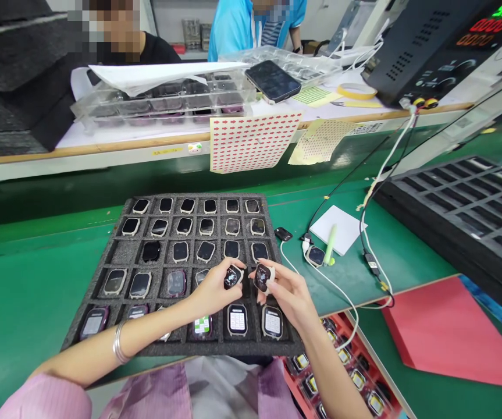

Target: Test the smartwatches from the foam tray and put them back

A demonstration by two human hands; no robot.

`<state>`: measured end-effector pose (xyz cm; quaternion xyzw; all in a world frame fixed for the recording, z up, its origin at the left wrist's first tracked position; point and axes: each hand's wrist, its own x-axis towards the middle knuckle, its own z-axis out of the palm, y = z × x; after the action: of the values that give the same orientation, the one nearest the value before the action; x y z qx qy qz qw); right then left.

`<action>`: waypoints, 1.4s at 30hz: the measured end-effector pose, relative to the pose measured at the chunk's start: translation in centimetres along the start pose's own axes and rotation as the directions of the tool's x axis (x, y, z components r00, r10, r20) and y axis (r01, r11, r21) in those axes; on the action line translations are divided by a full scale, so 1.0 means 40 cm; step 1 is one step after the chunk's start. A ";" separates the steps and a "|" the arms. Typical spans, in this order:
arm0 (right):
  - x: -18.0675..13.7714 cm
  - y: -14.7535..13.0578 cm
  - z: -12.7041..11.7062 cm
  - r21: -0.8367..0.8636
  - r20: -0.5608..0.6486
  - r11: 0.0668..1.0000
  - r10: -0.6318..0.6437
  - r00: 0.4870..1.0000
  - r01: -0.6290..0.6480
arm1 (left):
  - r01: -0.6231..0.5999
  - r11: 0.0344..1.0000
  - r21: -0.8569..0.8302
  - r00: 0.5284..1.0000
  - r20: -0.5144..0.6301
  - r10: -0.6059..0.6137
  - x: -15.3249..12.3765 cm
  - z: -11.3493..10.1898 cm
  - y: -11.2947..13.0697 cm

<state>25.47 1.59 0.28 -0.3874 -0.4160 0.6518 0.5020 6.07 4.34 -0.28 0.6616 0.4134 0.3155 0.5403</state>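
Observation:
My left hand (216,286) grips a smartwatch (232,277) whose dark screen shows small light marks. Beside it, my right hand (288,290) is closed on another smartwatch (263,277), its light-coloured case between thumb and fingers. Both are held over the front right part of a dark grey foam tray (125,252). Square pockets in the tray hold several smartwatch bodies without straps. Near the tray's front edge, two watches (237,320) show lit white screens, and one (202,326) shows green and white. My left forearm covers part of the front rows.
Right of the tray lie a watch on a cable (315,256), a green pen (331,244) and white paper (340,228). A red box of watches (355,372) sits low at the right, near a red sheet (460,331). Two people are behind the shelf holding a phone (273,81) and power supply (425,52).

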 end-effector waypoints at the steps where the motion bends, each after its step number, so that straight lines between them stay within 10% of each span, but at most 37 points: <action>1: 0.000 0.000 -0.001 -0.004 0.001 1.000 0.001 1.000 -0.001 | -0.004 1.000 -0.001 1.000 0.003 0.004 0.000 -0.001 0.001; 42: -0.005 -0.005 0.006 0.014 0.024 0.999 0.028 0.999 -0.029 | 0.000 1.000 0.008 1.000 0.002 0.000 -0.003 -0.017 0.029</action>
<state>25.37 1.39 0.58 -0.3820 -0.4117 0.6663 0.4905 5.64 4.46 0.99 0.6642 0.4140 0.3130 0.5380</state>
